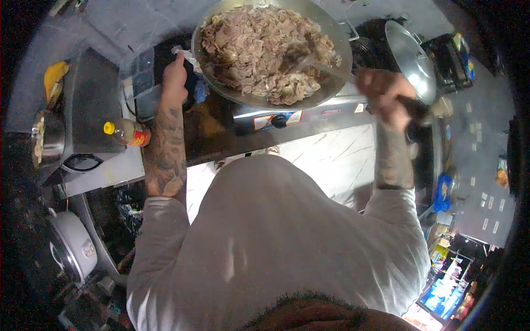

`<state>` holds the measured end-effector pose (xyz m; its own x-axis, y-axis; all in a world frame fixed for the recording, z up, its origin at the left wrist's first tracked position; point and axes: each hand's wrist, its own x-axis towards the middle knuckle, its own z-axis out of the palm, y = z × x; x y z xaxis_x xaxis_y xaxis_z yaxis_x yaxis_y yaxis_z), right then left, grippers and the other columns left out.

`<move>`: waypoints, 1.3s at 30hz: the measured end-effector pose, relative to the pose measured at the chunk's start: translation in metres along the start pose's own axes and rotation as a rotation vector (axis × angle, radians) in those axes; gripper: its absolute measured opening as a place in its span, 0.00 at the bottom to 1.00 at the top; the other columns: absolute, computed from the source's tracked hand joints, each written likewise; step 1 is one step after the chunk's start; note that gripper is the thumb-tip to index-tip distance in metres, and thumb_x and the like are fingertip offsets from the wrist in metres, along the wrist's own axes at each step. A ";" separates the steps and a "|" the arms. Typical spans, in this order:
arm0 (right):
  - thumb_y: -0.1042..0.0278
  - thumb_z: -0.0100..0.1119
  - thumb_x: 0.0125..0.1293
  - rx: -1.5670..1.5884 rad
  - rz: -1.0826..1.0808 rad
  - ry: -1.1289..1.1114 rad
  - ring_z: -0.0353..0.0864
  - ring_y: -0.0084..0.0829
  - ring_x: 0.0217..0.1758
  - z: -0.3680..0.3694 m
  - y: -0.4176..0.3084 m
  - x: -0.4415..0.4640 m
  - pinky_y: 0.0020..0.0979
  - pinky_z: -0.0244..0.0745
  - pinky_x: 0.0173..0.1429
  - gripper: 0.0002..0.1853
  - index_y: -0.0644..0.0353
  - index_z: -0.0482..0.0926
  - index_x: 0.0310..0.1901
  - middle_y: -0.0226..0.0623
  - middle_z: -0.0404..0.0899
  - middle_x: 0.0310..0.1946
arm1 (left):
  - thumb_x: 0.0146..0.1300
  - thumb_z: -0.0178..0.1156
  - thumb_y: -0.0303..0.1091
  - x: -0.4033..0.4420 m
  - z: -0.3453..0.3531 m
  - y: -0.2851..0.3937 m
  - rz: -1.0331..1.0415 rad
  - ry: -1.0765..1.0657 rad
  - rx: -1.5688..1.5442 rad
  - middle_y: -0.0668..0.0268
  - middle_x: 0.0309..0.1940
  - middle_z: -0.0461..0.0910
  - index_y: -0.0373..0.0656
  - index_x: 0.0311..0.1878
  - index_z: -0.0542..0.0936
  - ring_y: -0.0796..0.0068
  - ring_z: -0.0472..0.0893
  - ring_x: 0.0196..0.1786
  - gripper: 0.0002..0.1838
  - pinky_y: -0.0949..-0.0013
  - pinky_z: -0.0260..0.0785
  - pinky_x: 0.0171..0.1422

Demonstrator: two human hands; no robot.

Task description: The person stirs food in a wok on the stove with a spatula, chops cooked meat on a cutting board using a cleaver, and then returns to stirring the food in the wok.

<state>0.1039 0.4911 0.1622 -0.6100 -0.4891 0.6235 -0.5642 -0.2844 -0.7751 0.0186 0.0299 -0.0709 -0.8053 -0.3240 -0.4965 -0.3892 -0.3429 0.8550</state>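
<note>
A large metal wok full of sliced, browned meat sits on the stove at the top of the view. My right hand, smeared by motion, is closed round the handle of a spatula. The spatula's blade reaches into the meat on the wok's right side. At the wok's left edge my left hand is closed on a pale cloth. Whether a wok handle lies under that cloth is hidden.
A yellow-capped bottle stands beside my left forearm. Farther left are a metal pot and a white rice cooker. A domed metal lid leans right of the wok. The stove knob faces me.
</note>
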 end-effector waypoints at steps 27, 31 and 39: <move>0.72 0.49 0.60 -0.259 -0.092 0.757 0.55 0.29 0.17 0.077 0.054 0.007 0.35 0.58 0.26 0.11 0.54 0.59 0.22 0.30 0.53 0.12 | 0.71 0.54 0.52 -0.106 0.011 -0.016 0.035 -0.105 -0.143 0.67 0.47 0.80 0.43 0.53 0.79 0.74 0.77 0.48 0.22 0.67 0.68 0.53; 0.72 0.53 0.59 0.242 -0.186 0.626 0.60 0.30 0.19 0.080 0.033 0.015 0.37 0.64 0.28 0.10 0.55 0.62 0.24 0.31 0.59 0.16 | 0.74 0.51 0.43 -0.096 0.012 -0.024 0.126 -0.039 -0.103 0.69 0.35 0.82 0.47 0.44 0.79 0.72 0.81 0.35 0.12 0.65 0.74 0.42; 0.73 0.52 0.60 0.037 -0.094 0.523 0.57 0.29 0.19 0.077 0.061 0.014 0.37 0.57 0.29 0.08 0.56 0.65 0.25 0.32 0.58 0.14 | 0.72 0.54 0.52 -0.105 0.011 -0.019 0.061 -0.178 -0.211 0.67 0.46 0.80 0.42 0.52 0.80 0.75 0.77 0.49 0.22 0.68 0.66 0.55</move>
<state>0.1039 0.4030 0.1158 -0.7588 0.0136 0.6512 -0.6159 -0.3404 -0.7105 0.1057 0.0797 -0.0340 -0.8976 -0.1960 -0.3948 -0.2508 -0.5094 0.8232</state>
